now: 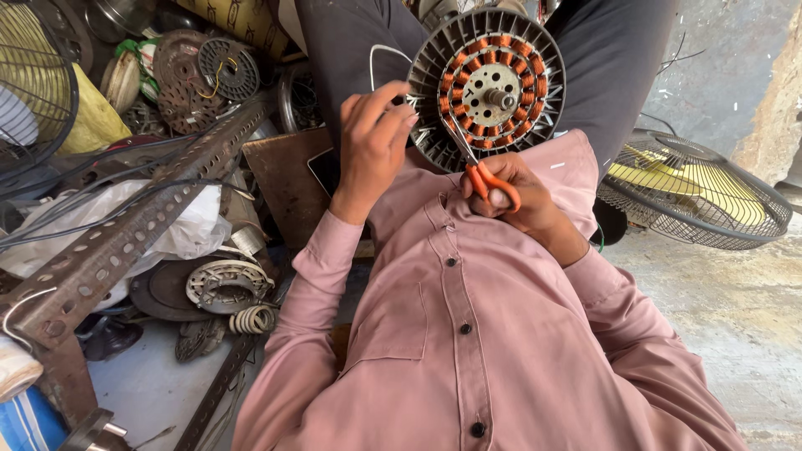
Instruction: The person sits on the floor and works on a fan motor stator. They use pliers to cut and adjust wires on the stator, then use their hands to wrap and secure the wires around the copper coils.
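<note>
Gripping a pair of orange-handled scissors point(483, 171), the right hand point(514, 196) has its fingers closed through the loops, the blades pointing up into the copper windings of the fan motor stator point(491, 88). Just left of that grip, the left hand point(372, 142) curls its fingers against the stator's finned grey rim, steadying it; whether it truly clasps the rim I cannot tell. Resting on the person's lap above both hands, the stator looks heavy and rigid, a metal core best held by the outer fins. Its thin wire coils seem easy to nick. To the left of the hands, a perforated angle iron point(125, 234) and scrap parts crowd close, with hard edges. Right of the grip, beyond a fan guard point(702, 196), bare floor offers freer room.
</note>
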